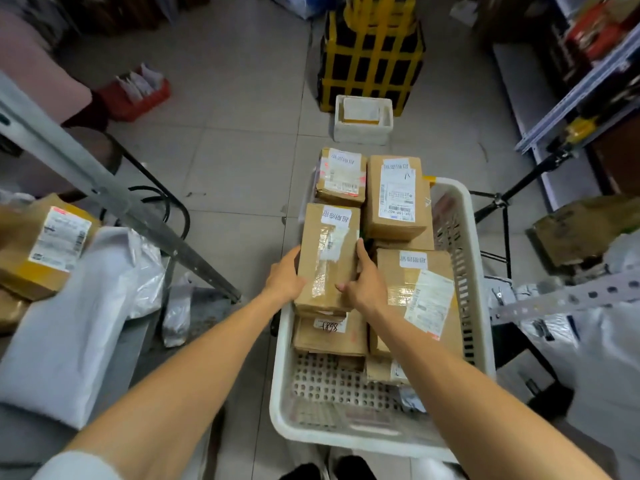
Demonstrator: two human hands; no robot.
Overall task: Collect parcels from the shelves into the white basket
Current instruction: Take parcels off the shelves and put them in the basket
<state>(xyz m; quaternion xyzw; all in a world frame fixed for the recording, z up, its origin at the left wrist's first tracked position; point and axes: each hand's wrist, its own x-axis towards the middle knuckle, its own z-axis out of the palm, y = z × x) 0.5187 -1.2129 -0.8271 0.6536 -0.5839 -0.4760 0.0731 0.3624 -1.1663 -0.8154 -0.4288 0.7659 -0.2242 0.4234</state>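
Observation:
A white perforated basket (467,258) stands on the floor in front of me, holding several taped cardboard parcels. Both hands hold a long brown parcel (327,254) lying on top of the pile at the basket's left side. My left hand (284,277) grips its left edge. My right hand (365,280) grips its right edge, thumb on the top face. Further parcels (398,199) sit at the far end, another (415,292) lies to the right, and one marked 1898 (330,332) lies underneath.
A metal shelf on the left carries a boxed parcel (45,244) and white poly bags (72,317). A right-hand shelf (568,299) holds more bags. A white foam box (363,121) and a black-and-yellow taped bundle (372,53) stand on the floor ahead. A red tray (138,95) sits far left.

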